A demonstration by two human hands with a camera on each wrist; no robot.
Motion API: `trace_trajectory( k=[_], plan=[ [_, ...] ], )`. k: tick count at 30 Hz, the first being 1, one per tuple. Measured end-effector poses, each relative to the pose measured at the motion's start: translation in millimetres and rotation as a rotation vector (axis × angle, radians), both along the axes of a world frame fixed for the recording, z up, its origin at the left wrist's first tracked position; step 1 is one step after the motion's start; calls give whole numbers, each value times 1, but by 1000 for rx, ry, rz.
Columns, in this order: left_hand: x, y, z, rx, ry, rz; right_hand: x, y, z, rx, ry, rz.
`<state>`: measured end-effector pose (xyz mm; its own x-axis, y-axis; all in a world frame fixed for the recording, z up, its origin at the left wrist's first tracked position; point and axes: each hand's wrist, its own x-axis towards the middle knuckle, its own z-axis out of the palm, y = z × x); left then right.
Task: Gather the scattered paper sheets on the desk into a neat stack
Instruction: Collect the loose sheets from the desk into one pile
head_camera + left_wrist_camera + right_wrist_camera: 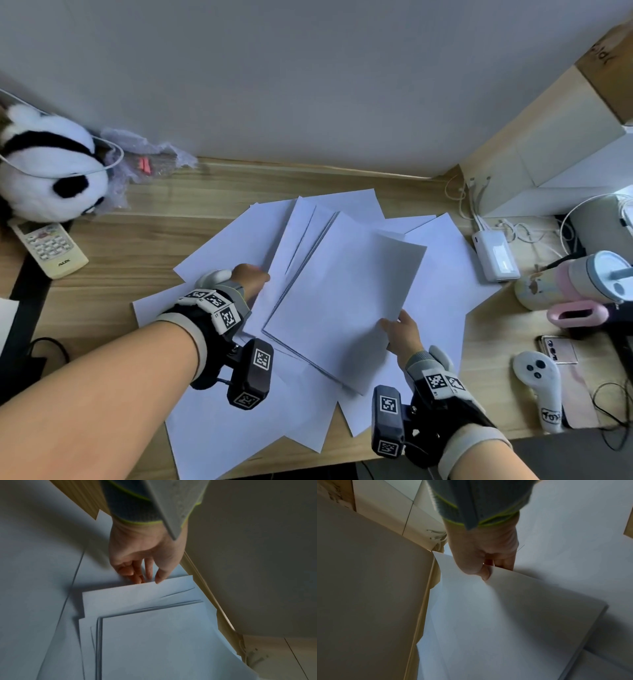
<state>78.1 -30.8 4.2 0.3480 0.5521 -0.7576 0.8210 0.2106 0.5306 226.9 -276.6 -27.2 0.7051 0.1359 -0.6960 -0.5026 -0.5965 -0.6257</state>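
Note:
Several white paper sheets (239, 236) lie fanned over the middle of the wooden desk (137, 246). On top of them sits a partly gathered stack (342, 294), tilted to the right. My left hand (251, 279) holds the stack's left edge, thumb on top and fingers tucked beneath the sheets (137, 592). My right hand (400, 330) pinches the near right edge of the top sheet (513, 601), thumb on top, and lifts that edge a little. Loose sheets (239, 428) spread toward the desk's front edge.
A panda plush (48, 164) and a remote control (51, 248) sit at the left. At the right are a white power bank (495, 255) with cables, a pastel tumbler (575, 281), a phone (558, 349) and a white controller (539, 387). A wall closes the back.

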Motion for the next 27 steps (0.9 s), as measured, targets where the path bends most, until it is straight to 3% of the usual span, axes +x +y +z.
trace_trajectory(
  k=[5,10,12,15,17,20,23,27],
  plan=[
    [-7,-10,-1,-60,15,-153,-2,3,4,25,41,25],
    [-23,-17,-4,-374,-46,94,-6,16,11,100,50,112],
    [-28,-19,-6,-367,-109,174,-11,23,15,135,64,146],
    [-35,-22,-12,-252,-183,84,-16,30,16,131,39,191],
    [-37,-24,-11,-205,-164,35,-15,31,11,72,-49,226],
    [-46,-20,-4,-217,-224,103,-13,31,8,35,-167,225],
    [-55,-13,0,-305,-311,198,-12,35,16,188,-93,175],
    [-69,-9,5,-419,-373,256,-16,41,27,354,58,274]
  ],
)
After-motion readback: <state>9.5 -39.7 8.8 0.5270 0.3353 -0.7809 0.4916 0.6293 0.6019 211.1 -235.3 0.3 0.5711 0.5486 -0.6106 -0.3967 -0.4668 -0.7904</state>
